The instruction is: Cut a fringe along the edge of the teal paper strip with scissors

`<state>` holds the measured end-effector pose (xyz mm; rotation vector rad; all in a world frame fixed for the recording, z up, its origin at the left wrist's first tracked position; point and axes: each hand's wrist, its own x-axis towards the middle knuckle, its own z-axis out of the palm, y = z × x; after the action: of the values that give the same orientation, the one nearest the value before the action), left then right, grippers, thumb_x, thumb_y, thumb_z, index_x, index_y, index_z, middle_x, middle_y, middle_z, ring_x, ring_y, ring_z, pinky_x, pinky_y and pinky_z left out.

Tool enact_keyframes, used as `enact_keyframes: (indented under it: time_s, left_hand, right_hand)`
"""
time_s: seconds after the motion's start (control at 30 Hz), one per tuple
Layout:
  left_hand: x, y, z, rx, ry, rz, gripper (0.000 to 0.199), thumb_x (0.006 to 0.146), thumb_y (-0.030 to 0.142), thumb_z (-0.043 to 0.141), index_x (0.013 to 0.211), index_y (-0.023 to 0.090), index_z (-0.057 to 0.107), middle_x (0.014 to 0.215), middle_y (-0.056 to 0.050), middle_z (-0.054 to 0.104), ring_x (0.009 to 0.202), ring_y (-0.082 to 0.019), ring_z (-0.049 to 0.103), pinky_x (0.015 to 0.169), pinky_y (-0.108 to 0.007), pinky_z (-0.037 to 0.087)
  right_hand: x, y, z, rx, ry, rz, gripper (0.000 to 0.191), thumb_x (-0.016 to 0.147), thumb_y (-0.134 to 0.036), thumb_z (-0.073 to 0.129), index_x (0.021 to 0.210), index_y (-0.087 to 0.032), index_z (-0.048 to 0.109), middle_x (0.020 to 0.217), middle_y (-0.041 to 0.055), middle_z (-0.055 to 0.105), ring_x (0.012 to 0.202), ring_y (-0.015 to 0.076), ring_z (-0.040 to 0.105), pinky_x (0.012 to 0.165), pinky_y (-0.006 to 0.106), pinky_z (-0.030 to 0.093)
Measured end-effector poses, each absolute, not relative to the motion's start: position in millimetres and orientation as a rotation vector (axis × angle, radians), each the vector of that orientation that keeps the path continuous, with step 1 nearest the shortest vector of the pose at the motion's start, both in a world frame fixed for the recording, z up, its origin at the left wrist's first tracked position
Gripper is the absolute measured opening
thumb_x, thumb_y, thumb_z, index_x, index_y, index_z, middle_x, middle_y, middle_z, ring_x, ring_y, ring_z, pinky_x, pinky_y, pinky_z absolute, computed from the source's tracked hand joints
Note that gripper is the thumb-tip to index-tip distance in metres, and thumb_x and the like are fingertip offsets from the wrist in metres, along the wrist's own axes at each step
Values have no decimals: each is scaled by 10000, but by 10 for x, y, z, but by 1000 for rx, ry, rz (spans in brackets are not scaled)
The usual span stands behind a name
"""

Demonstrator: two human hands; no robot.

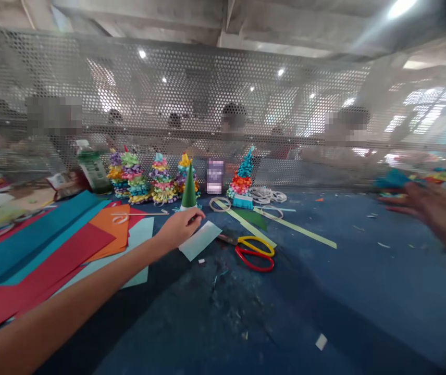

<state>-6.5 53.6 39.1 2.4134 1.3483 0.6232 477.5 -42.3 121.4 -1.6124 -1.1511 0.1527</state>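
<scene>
My left hand is closed near the base of a green paper cone; what its curled fingers hold, if anything, is hidden. Just below it lies a pale blue paper piece. Scissors with one yellow and one red handle rest right of that paper. At the far right, my right hand is blurred, with its fingers stretched beside a blue paper bundle.
Red, orange and blue sheets cover the left side. Several colourful paper trees, a bottle and white rings stand or lie along the mesh partition. Pale green strips and scraps lie on the blue table.
</scene>
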Motion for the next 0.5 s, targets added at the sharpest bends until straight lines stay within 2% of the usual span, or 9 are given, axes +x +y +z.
enact_keyframes:
  time_s: [0.07, 0.1, 0.13, 0.23, 0.3, 0.33, 0.4, 0.43, 0.5]
  left_hand:
    - [-18, 418, 537, 2500, 1194, 740, 298, 1103, 386, 556, 1316, 207, 660, 1343, -133, 702, 1220, -294, 688, 1089, -530, 555]
    - [7, 355, 598, 2544, 1099, 787, 360, 1097, 425, 553, 1392, 229, 612, 1462, -155, 641, 1374, -320, 603, 1199, -549, 464]
    - [30, 296, 648, 2576, 1016, 826, 511, 1063, 500, 600, 1498, 245, 523, 1587, -174, 545, 1500, -353, 489, 1268, -577, 374]
    - [73, 165, 734, 2609, 843, 914, 983, 898, 712, 734, 1660, 291, 275, 1776, -201, 266, 1648, -437, 209, 1316, -667, 232]
    - [74, 123, 775, 2595, 765, 991, 1069, 842, 760, 759, 1668, 313, 250, 1793, -195, 221, 1660, -446, 156, 1323, -673, 200]
    - [68, 111, 802, 2579, 732, 1035, 1040, 846, 755, 757, 1658, 315, 280, 1788, -186, 240, 1660, -437, 158, 1329, -657, 191]
    - [49, 100, 880, 2527, 679, 1117, 851, 908, 680, 736, 1600, 305, 413, 1754, -158, 338, 1641, -409, 223, 1334, -611, 205]
    - [37, 100, 928, 2491, 659, 1144, 696, 949, 616, 716, 1532, 293, 515, 1712, -143, 419, 1610, -394, 296, 1326, -591, 238]
    - [1, 113, 1029, 2398, 638, 1160, 355, 1011, 482, 658, 1276, 253, 713, 1530, -120, 621, 1458, -356, 508, 1260, -544, 367]
  right_hand:
    - [4356, -450, 1281, -1510, -1306, 417, 180, 1075, -295, 642, 1093, -176, 775, 945, 94, 802, 786, 196, 796, 739, 391, 628]
    - [4106, -470, 1313, -1441, -1404, 539, 202, 1059, -291, 639, 1073, -176, 804, 938, 120, 819, 796, 204, 816, 744, 411, 614]
    - [3842, -490, 1343, -1377, -1488, 628, 160, 990, -301, 728, 1043, -187, 828, 883, 112, 828, 720, 216, 816, 700, 414, 620]
    - [3083, -529, 1426, -1169, -1687, 814, 299, 826, -440, 869, 1032, -224, 850, 693, 38, 805, 567, 230, 783, 576, 381, 640]
    - [2699, -531, 1483, -1047, -1750, 861, 288, 804, -485, 874, 950, -239, 839, 727, 17, 819, 580, 228, 793, 561, 354, 643]
    - [2556, -527, 1509, -999, -1765, 870, 261, 808, -482, 873, 873, -235, 818, 763, 21, 833, 593, 219, 797, 571, 337, 641]
    - [2357, -509, 1545, -920, -1768, 868, 267, 855, -475, 841, 780, -228, 770, 618, -8, 781, 502, 171, 738, 541, 290, 601]
    - [2292, -496, 1552, -890, -1758, 866, 281, 880, -473, 820, 760, -230, 747, 522, -34, 721, 434, 146, 682, 503, 269, 564]
    - [2201, -456, 1545, -847, -1719, 864, 287, 916, -472, 785, 765, -239, 711, 381, -96, 572, 317, 105, 534, 419, 241, 463]
